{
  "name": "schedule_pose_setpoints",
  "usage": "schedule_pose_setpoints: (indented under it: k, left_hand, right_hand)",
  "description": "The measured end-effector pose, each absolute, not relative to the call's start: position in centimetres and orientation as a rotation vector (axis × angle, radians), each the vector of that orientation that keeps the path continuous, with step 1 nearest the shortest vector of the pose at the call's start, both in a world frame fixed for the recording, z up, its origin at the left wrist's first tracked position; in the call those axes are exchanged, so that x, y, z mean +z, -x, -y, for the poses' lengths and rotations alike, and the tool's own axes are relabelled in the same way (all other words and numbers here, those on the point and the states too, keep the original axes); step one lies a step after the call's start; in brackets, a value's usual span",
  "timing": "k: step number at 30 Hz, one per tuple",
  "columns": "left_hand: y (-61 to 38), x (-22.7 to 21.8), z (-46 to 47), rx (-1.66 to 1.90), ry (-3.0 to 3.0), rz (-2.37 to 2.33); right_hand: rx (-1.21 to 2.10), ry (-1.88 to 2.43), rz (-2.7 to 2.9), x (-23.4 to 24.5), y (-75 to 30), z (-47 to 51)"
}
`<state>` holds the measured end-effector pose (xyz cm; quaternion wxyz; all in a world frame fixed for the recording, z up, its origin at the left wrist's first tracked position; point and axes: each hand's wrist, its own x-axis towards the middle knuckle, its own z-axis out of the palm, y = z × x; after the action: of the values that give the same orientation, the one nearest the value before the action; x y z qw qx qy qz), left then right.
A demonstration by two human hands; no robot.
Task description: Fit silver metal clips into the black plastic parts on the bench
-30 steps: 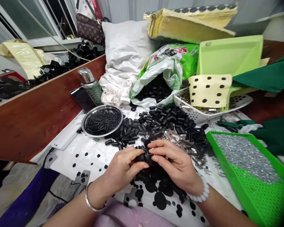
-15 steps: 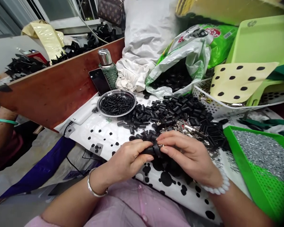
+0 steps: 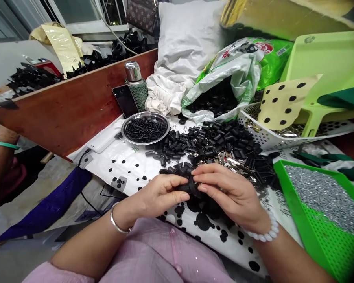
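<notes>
My left hand pinches a black tube-shaped plastic part between thumb and fingers. At that part's right end, the fingertips of my right hand close on a black ring-like piece. The two pieces touch; my fingers partly hide where they meet. Right behind my hands spreads a pile of short black tubes, with small shiny metal pieces among them. A clear round dish of ribbed black pieces stands farther back.
To the right lies a green tray holding small silvery parts. Behind it is a white perforated basket. An open bag of black parts, a phone and a flask stand at the back. Another person's arm shows at left.
The metal tip that showed at my right fingertips is no longer visible. Both hands stay together on the black pieces, with my right fingers slightly farther left.
</notes>
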<state>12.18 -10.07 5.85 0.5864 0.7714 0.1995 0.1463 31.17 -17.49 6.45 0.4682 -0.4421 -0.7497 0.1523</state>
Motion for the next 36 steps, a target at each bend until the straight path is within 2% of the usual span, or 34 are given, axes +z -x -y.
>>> schedule_pose_setpoints:
  k: [5,10,14,20,22,25,31,36]
  left_hand:
    - [-12.1,5.0,9.7,0.079,-1.019,-0.289]
    - [-12.3,4.6,10.1,-0.068,-0.682,-0.191]
    - [-12.3,5.4,10.6,0.033,-0.911,-0.259]
    - [-12.7,6.1,11.3,0.488,-2.046,-0.6]
    - [-13.0,5.8,11.2,0.611,-2.256,-0.621]
    - [-13.4,5.2,10.9,0.649,-2.188,-0.598]
    - [-13.3,4.3,10.4,0.465,-1.529,-0.473]
    - [-12.8,4.3,10.4,0.495,-1.641,-0.473]
  right_hand:
    - [0.487,1.003,1.845,7.0,-31.4,17.7]
    - [0.514,0.988,1.857,7.6,-31.6,18.0]
    - [0.524,1.053,1.809,7.6,-31.3,18.1]
    - [0.518,1.184,1.718,6.3,-31.0,17.4]
    - [0.505,1.209,1.701,5.9,-31.0,17.2]
    - [0.459,1.24,1.691,5.7,-31.0,17.2]
    - [0.465,1.204,1.812,6.3,-31.6,17.8]
    - [0.386,1.212,1.99,6.8,-31.8,17.8]
